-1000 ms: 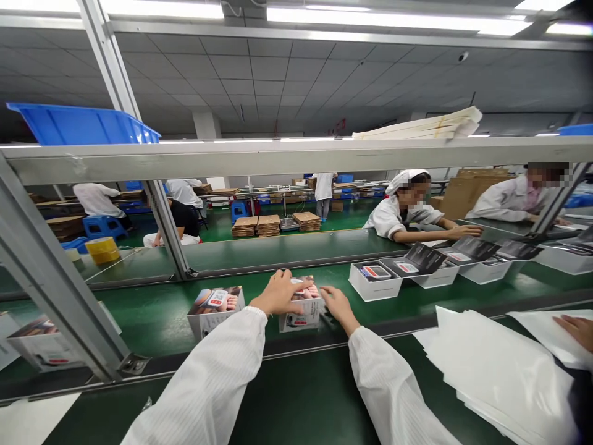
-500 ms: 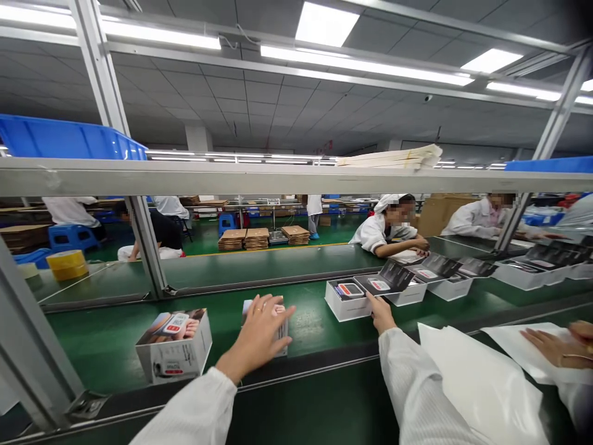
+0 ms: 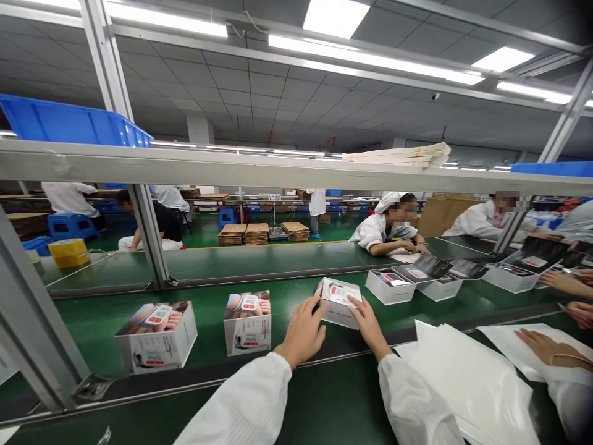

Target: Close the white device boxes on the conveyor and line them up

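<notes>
A white printed box (image 3: 341, 301) sits slightly skewed on the green belt, its lid down over the top. My left hand (image 3: 303, 330) is at the box's left front corner, fingers against it. From the other side my right hand (image 3: 369, 322) holds the box, fingertips on the lid and right edge. Left of my hands stands a closed box (image 3: 248, 324) with a watch picture on its top. Farther left is a similar closed box (image 3: 157, 337). Just right of the held box, an open box (image 3: 390, 287) shows its contents.
Several more open boxes (image 3: 512, 278) line the belt at right. White sheets (image 3: 463, 371) lie near my right sleeve, beside a co-worker's hand (image 3: 540, 346). A metal post (image 3: 148, 235) and a shelf (image 3: 259, 170) frame the view. Yellow tape rolls (image 3: 68, 252) sit at left.
The box by my right hand was open and is now covered by its lid, turned, and farther left. My left hand has moved right, from the nearby closed box to this one.
</notes>
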Demonstrator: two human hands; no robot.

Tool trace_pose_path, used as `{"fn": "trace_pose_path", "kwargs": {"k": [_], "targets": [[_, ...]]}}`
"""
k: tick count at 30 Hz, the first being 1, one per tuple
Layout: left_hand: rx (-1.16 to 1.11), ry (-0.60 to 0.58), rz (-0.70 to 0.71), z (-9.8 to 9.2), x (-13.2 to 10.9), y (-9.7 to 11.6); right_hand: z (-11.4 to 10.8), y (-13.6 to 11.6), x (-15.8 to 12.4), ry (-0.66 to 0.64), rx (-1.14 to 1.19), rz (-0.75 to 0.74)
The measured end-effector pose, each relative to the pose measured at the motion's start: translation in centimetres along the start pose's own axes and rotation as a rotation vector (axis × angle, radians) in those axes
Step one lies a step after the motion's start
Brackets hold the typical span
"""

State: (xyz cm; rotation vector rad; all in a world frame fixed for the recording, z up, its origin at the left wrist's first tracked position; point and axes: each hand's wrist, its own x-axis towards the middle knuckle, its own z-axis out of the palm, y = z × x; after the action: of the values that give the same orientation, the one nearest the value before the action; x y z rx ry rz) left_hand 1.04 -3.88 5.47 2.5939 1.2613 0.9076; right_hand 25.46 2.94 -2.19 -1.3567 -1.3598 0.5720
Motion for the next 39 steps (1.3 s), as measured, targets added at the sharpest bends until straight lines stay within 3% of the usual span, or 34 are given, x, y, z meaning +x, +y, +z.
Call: {"fn": "trace_pose_path", "kwargs": {"k": [4,7,9,13,17,19,22,26,30,32,34,36,39], "targets": [[-0.122,-0.086,-0.220,3.5,3.7,-1.5,0.8,-0.7,-0.7,-0.010,0.030,-0.049],[-0.147,-0.115,-0.269,4.7,3.7,-2.3,1.1,-0.9,-1.1,-0.007,0.097,-0.015],[-0.136,-0.133,-0.265,4.4,2.7,-2.8,1.1,-1.1,-1.0,-0.015,0.183,0.021],[-0.053,-0.168,-0.179,1.1,1.2,-2.8,1.8,-1.8,-0.2,0.017,0.385,0.087],[0.246,-0.199,0.124,-4.3,2.7,-1.9,4.9,-3.4,-0.1,-0.072,0.536,0.197],[0.336,-0.257,0.181,-6.5,3.6,-1.7,6.7,-4.2,-0.5,-0.107,0.522,0.194],[0.360,-0.355,0.099,-8.3,3.6,-2.3,8.5,-4.8,-1.6,-0.113,0.352,0.143],[0.341,-0.411,-0.073,-8.8,2.3,-4.2,9.0,-5.0,-3.5,-0.137,0.078,0.045],[0.327,-0.425,-0.113,-9.6,1.4,-5.1,8.3,-4.9,-5.1,-0.090,0.087,-0.023],[0.358,-0.365,-0.084,-9.9,0.6,-4.4,7.9,-4.7,-5.6,-0.051,0.144,-0.005],[0.406,-0.229,-0.002,-9.6,-1.0,-3.1,7.6,-4.4,-5.9,-0.032,0.211,0.036],[0.406,-0.100,0.102,-8.1,-3.6,-1.5,7.5,-4.3,-6.2,-0.036,0.257,0.060],[0.266,-0.106,0.194,-3.8,-8.3,0.0,7.5,-4.6,-6.6,-0.059,0.230,0.020]]}}
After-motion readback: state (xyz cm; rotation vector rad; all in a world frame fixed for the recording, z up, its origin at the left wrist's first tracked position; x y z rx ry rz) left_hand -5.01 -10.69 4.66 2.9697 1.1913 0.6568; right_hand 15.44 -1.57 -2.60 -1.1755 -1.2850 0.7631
